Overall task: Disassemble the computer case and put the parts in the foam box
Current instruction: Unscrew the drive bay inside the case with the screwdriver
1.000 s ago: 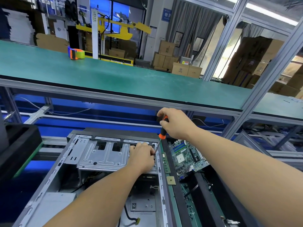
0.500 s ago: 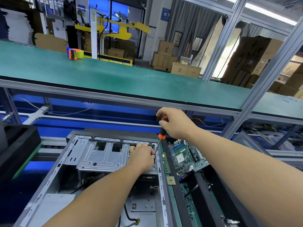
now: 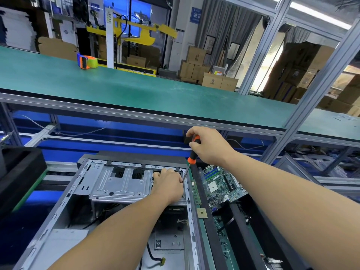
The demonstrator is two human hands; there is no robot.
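The open grey computer case (image 3: 58,207) lies flat in front of me, its silver drive cage (image 3: 124,184) at the far end. My right hand (image 3: 208,146) grips the orange-and-black screwdriver (image 3: 191,152) upright, with the shaft angled down to the cage's right edge. My left hand (image 3: 168,185) rests on the right end of the drive cage, fingers curled beside the screwdriver tip; the tip itself is hidden behind them. To the right, the black foam box (image 3: 241,230) holds a green motherboard (image 3: 222,184), and a RAM stick (image 3: 196,191) and a CPU chip (image 3: 201,213) lie beside it.
A black foam block (image 3: 17,172) sits at the left edge. Above runs a green shelf (image 3: 136,88) with an orange tape dispenser (image 3: 87,61). Aluminium frame posts (image 3: 311,90) rise at right. Loose cables (image 3: 155,258) lie inside the case.
Both hands stay in place at the drive cage; the right hand has shifted only slightly on the screwdriver handle.
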